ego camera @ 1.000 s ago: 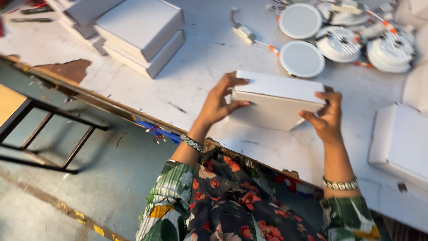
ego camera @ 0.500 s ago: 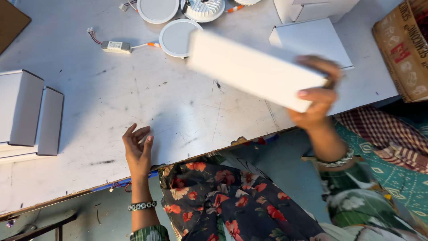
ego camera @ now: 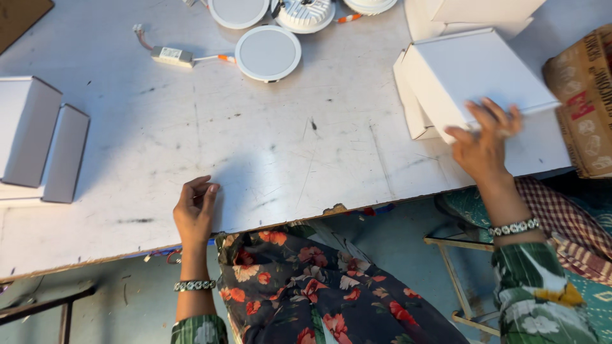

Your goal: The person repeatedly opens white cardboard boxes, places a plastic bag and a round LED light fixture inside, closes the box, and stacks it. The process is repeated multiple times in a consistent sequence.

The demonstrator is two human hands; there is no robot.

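My right hand (ego camera: 484,143) rests on the near edge of a flat white box (ego camera: 475,73), which lies tilted on top of other white boxes (ego camera: 414,108) at the right of the white table (ego camera: 268,153). The fingers are spread over the box's corner. My left hand (ego camera: 194,210) lies loosely curled on the table's near edge, holding nothing. A round white lamp disc (ego camera: 268,53) with a wired driver (ego camera: 172,57) sits at the back centre.
More round lamps (ego camera: 239,9) and a finned lamp body (ego camera: 305,13) line the far edge. Stacked white boxes (ego camera: 38,137) stand at the left. A brown cardboard carton (ego camera: 583,95) sits at the right edge. Below the table are a metal frame and patterned cloth.
My right hand carried the white box from the table's middle to the right and set it on the box pile. My left hand let go and dropped to the table edge.
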